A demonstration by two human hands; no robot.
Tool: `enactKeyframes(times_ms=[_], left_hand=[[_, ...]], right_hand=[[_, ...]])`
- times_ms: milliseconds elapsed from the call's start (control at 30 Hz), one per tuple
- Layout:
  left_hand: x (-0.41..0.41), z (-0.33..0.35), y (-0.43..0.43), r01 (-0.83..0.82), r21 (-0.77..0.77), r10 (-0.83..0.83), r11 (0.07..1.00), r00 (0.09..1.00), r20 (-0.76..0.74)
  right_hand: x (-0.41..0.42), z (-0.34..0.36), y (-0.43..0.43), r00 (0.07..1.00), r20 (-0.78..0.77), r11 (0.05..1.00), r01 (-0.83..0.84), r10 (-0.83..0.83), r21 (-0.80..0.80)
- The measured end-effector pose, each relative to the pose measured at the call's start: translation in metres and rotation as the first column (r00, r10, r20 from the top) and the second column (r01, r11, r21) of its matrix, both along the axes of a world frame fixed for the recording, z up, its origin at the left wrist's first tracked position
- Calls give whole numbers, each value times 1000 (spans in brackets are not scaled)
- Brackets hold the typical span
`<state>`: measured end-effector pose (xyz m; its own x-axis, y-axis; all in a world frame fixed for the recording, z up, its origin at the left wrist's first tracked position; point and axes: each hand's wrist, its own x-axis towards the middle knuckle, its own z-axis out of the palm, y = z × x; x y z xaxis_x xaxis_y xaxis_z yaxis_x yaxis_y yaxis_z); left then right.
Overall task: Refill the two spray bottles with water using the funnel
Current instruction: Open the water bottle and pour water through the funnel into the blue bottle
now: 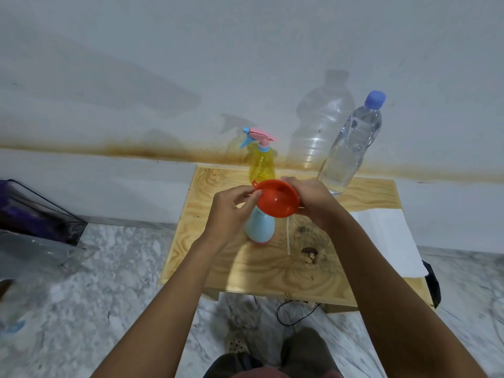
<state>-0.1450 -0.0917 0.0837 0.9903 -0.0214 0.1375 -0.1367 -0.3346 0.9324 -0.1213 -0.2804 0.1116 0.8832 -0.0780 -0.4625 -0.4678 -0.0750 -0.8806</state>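
Observation:
A red funnel (276,199) sits tilted over the mouth of a light blue spray bottle (259,227) that stands uncapped in the middle of the wooden table (272,266). My left hand (231,211) pinches the funnel's rim at its tab on the left. My right hand (313,201) grips the funnel's right side. Behind them stands a yellow spray bottle (262,165) with a pink and blue trigger head. A clear water bottle (351,143) with a blue cap stands at the back right, nearly full.
A thin white tube (287,238) lies on the table beside the blue bottle. White paper (387,238) covers the table's right edge. A dark glass box (35,214) sits on the marble floor at left. A black cable (294,312) hangs below the table's front.

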Motion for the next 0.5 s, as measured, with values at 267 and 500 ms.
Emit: enactKeyframes(times_ms=[267, 500], left_hand=[[10, -7, 6, -268, -37, 232, 963, 889, -394], [12, -1, 4, -262, -125, 155, 957, 825, -544]], right_hand=[[-19, 1, -5, 984, 55, 981, -176, 172, 83], [-18, -19, 4, 976, 215, 999, -40, 39, 0]])
